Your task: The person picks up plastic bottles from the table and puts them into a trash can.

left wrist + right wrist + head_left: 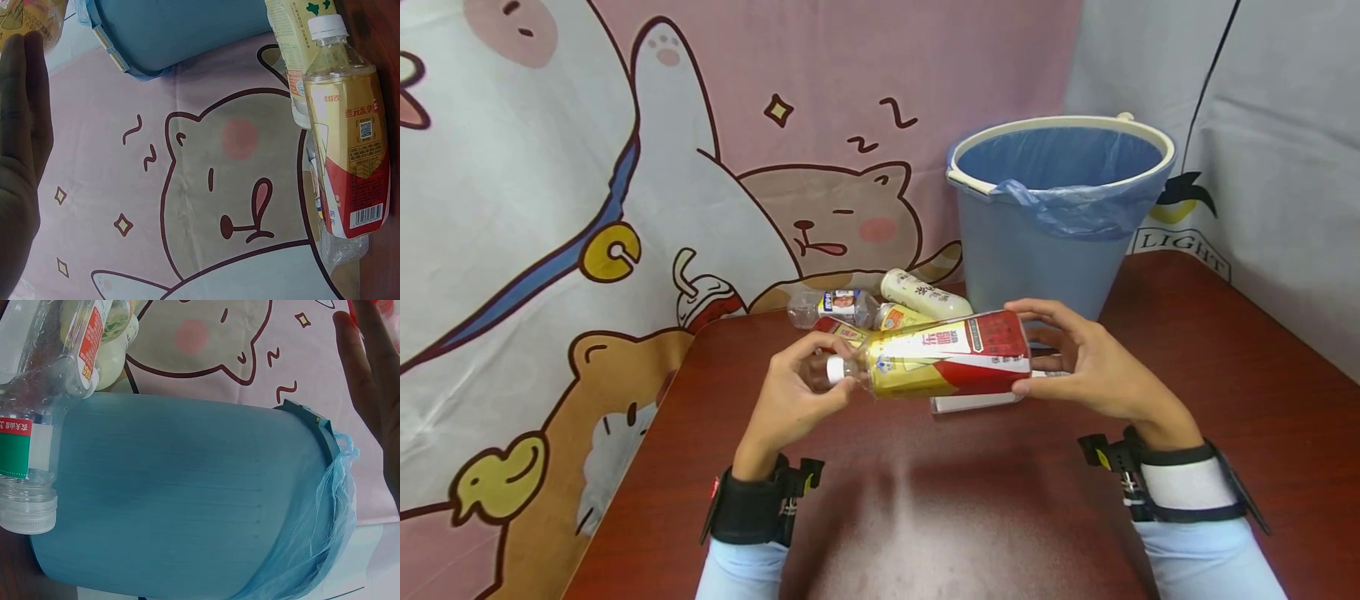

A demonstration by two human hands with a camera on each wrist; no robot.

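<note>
A plastic drink bottle [951,354] with a red, white and gold label lies sideways in the air between both hands. My left hand [790,392] grips its neck end, thumb and forefinger beside the white cap [836,369]. At the base end, my right hand [1090,367] holds the bottle between the thumb below and the fingers above. Only a corner of the bottle [44,22] shows past the fingers in the left wrist view, and a red edge of it appears at the top right of the right wrist view.
Behind the held bottle, several bottles lie on the dark red table [880,517]: a clear one [831,307], a cream-white one [925,293] and a red-and-gold one [350,137]. A blue bucket [1037,258] with a bag liner stands at the back right, beside a green-labelled clear bottle [40,450].
</note>
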